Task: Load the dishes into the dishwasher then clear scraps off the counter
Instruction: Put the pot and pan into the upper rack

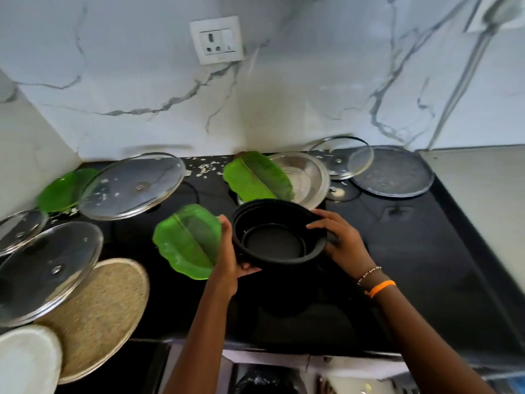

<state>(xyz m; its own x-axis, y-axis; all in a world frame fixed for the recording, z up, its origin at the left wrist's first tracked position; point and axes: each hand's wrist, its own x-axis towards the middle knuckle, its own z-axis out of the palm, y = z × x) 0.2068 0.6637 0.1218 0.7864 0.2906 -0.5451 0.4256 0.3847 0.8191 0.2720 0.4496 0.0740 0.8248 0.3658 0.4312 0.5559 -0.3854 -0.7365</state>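
Observation:
A stack of black bowls (274, 236) is held tilted above the black counter (412, 251). My left hand (230, 251) grips its left side and underside, and my right hand (339, 240) grips its right rim. Green leaf-shaped plates lie around: one (187, 241) beside my left hand, one (257, 176) resting in a steel bowl (308, 177) behind the stack, one (64, 190) at the far left. White scraps (206, 167) are scattered along the back of the counter.
Glass lids sit at the left (132, 186), front left (45, 270) and back right (342, 157). A woven round mat (105, 308), a white plate (27, 362) and a grey round plate (393, 172) lie on the counter. A wall socket (217, 39) is above.

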